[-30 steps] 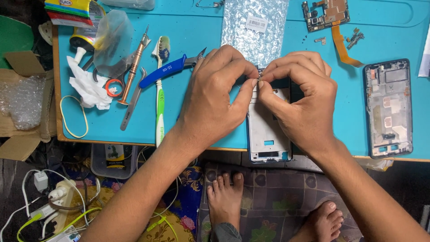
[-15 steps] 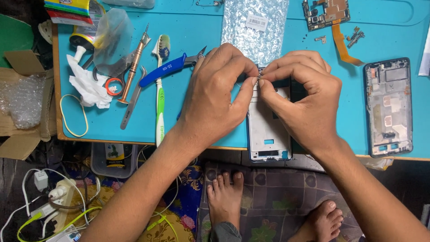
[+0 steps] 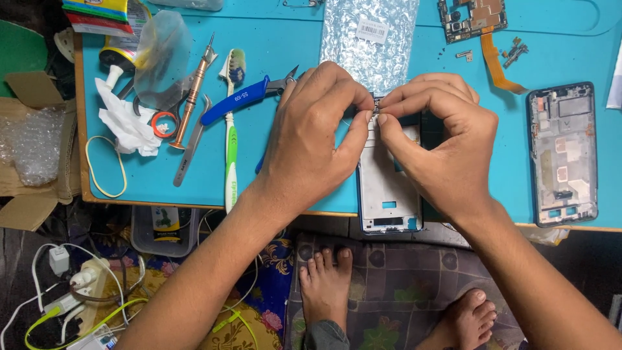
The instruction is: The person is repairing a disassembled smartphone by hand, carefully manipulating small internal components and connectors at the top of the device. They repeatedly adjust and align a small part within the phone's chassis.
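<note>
Blue is the mat you work on, and the white phone frame lies on it right under your two hands. Its long side runs from you toward the far edge of the mat, and its near end hangs a little over the mat's front edge. Your left hand and your right hand meet at the far end of the phone frame. Both are pinched shut, thumb and first finger pressed together, on something very small there. It may be a tiny part, but it is too small to tell. The two hands are just as near to it, one from each side.

To the right of the phone frame lies a second phone frame, dark, so you have two. Past the far end of the phone frame sits one bubble bag and one circuit board. To the left of the phone frame lie one blue-handled cutter, one toothbrush, one screwdriver and one rubber band.
</note>
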